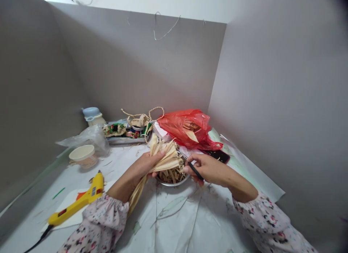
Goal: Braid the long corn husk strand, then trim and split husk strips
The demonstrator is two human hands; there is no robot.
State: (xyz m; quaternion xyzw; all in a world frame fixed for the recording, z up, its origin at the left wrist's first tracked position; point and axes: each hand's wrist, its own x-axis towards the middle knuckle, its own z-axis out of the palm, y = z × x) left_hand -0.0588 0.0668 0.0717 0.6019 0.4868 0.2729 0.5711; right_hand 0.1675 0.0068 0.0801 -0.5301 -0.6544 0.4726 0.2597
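Observation:
My left hand (pixel 152 162) is closed round a bundle of pale dried corn husks (pixel 167 155), with long strips trailing down past my wrist. In my right hand (pixel 206 167) is a pair of black-handled scissors (pixel 195 171); their metal blades are at the right end of the bundle, partly hidden by my fingers. Beneath both hands stands a round metal bowl (pixel 174 184) holding many small cut husk scraps (pixel 171 176).
A yellow glue gun (pixel 78 204) lies at left, near a paper cup (pixel 83 156) and a clear plastic bag (pixel 94 138). Behind are a bottle (pixel 92 117), a tray (pixel 127 140) of craft pieces, a red plastic bag (pixel 187 129) and a dark phone (pixel 219 155). Grey panels enclose the table.

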